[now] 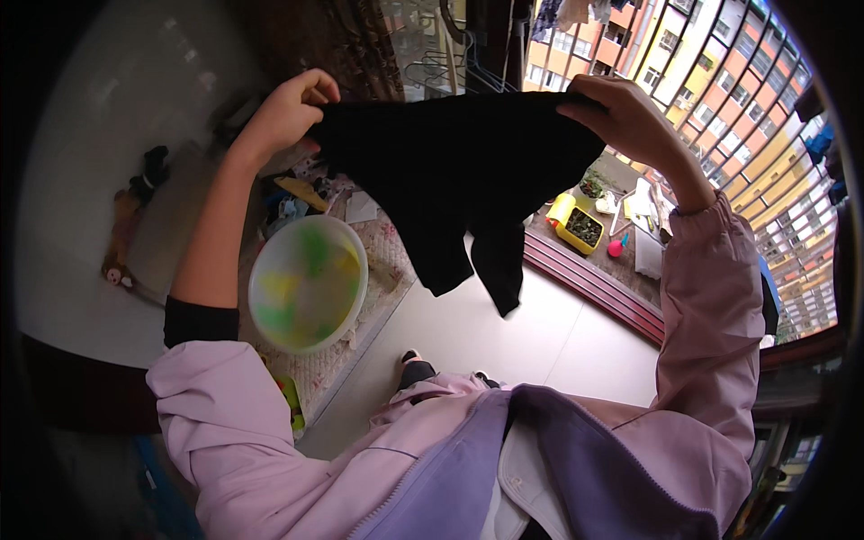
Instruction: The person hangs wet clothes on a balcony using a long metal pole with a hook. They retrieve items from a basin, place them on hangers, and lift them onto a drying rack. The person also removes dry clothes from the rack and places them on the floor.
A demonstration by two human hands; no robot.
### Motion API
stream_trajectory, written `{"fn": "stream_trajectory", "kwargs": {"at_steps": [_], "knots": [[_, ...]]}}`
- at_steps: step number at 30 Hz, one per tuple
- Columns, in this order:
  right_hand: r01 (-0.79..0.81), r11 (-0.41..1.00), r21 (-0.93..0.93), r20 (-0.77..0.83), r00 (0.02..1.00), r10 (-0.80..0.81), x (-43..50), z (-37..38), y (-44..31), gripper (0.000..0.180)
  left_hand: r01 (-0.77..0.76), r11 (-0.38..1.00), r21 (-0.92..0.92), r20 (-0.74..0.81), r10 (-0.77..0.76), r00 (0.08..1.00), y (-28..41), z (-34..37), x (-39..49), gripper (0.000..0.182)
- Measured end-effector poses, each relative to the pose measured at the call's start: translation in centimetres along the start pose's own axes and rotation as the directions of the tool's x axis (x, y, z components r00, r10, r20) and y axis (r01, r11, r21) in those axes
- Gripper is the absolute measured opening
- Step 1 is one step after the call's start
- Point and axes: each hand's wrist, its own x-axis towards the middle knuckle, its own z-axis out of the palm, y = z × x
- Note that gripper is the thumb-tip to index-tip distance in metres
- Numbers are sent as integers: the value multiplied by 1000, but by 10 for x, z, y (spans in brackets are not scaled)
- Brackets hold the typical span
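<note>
A pair of black trousers or leggings (466, 155) hangs spread between my two hands, its waist edge along the top and two short-looking legs dangling below. My left hand (290, 111) pinches the top left corner between thumb and fingers. At the top right corner, my right hand (611, 111) grips the edge with the thumb below and the fingers above. Both arms are raised and held wide apart. Behind the lower left of the cloth, a round pale plastic basin (307, 283) with green and yellow patches rests on a quilted floral cover.
A quilted cover (385, 263) with cloths lies left. A dark red sliding-door track (594, 287) crosses the tiled floor (540, 337). Beyond it stand a yellow planter (582, 229) and a pink bulb (615, 248), beside a barred window (736, 121). Wire hangers (472, 67) hang behind the cloth.
</note>
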Motion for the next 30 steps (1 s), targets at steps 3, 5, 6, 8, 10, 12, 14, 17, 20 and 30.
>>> {"fn": "stream_trajectory", "kwargs": {"at_steps": [3, 5, 6, 8, 10, 12, 14, 17, 20, 30], "knots": [[-182, 983, -19, -19, 983, 182, 0, 3, 1, 17, -177, 983, -43, 74, 180, 981, 2, 4, 0, 44], [-257, 966, 0, -61, 965, 257, -1, -2, 7, 16, -258, 934, -246, 174, 304, 937, -3, 17, -6, 49], [-189, 982, 7, -48, 981, 189, -1, -4, 11, 15, -408, 896, -175, 197, 437, 878, -6, 24, -8, 48], [-117, 992, 42, -104, 987, 121, -5, -6, 19, 13, -237, 966, -105, 338, 258, 905, -13, 41, -16, 41], [-94, 988, 123, -100, 989, 107, -13, 1, 26, 16, -84, 977, 196, 513, -29, 858, -19, 63, -23, 30], [-57, 985, 162, -92, 993, 72, -22, 12, 31, 18, -74, 921, 381, 610, -191, 769, -22, 82, -32, 44], [-125, 982, 142, 53, 992, 118, -33, 15, 36, 19, 74, 885, 459, 588, -365, 722, -18, 80, -38, 66], [-161, 986, -34, 271, 948, 165, -44, -15, 44, 19, -173, 876, 451, 449, -55, 892, -5, 46, -41, 61], [1, 983, -185, -49, 999, -10, -52, -46, 37, 17, -442, 874, 204, 315, 369, 875, 1, 20, -47, 37], [-288, 957, -35, 222, 931, 288, -135, 97, 11, 13, -290, 897, 333, 249, 213, 945, -96, 85, -78, 20]]}}
